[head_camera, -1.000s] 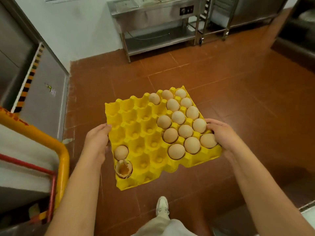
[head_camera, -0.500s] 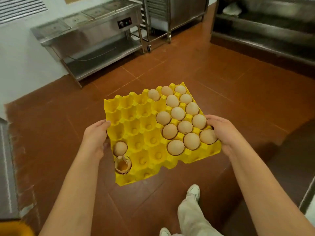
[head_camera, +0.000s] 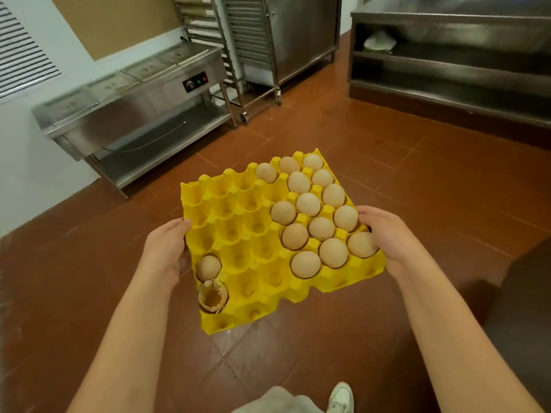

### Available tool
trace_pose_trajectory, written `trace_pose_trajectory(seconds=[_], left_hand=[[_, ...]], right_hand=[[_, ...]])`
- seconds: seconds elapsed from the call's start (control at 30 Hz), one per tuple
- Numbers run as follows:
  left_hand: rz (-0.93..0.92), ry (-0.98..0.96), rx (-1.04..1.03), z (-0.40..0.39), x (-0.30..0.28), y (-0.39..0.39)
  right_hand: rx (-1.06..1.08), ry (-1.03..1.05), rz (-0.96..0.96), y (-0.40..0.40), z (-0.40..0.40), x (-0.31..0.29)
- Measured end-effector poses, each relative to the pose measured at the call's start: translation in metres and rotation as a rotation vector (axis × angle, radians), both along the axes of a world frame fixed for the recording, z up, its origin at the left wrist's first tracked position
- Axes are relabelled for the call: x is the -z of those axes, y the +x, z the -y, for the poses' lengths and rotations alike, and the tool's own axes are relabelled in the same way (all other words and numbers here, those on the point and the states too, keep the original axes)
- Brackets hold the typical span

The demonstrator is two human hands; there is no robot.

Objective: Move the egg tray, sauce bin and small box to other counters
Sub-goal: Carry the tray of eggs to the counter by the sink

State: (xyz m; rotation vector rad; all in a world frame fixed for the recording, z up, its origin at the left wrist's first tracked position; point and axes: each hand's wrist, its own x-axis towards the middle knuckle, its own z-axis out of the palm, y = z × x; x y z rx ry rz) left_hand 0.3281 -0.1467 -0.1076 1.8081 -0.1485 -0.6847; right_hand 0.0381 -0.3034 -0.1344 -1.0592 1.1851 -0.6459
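Steam table (head_camera: 131,105): stainless, against the wall, far left of the egg tray.
Left hand (head_camera: 165,248): grips the egg tray's left edge, fingers curled under.
Egg tray (head_camera: 238,234): yellow, carried in the air above the red tile floor (head_camera: 417,189), between both hands.
Broken egg (head_camera: 213,296): cracked shell in the tray's near-left corner, just beside a whole egg.
Whole eggs (head_camera: 308,204): clustered in the tray's right half.
Right hand (head_camera: 387,236): clasps the tray's right edge, thumb on top beside an egg.
Steel shelving (head_camera: 447,64): beyond the tray, to its right.

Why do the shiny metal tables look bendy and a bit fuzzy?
Head view: the wide-angle lens bows straight edges near the borders, like the steel counter; the far shelves are dim and soft, while the yellow egg tray at centre is evenly lit and sharp.
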Motion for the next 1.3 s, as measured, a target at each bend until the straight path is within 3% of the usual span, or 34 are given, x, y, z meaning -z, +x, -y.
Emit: trace_pose_trajectory(seconds=[0.63,0.9,1.3], left_hand=[[-0.057,-0.033,0.492,0.339,0.009,-0.012],[-0.040,-0.026,0.707,0.461,0.010,-0.057],[0.028,-0.049,0.755,0.617,-0.013,-0.156]], right_hand=[[0.462,-0.015,-0.075,-0.055,0.183,-0.010],[0.639,0.000,-0.064,-0.098,0.236,-0.008],[0.684,-0.034,-0.010,-0.194,0.382,-0.011]])
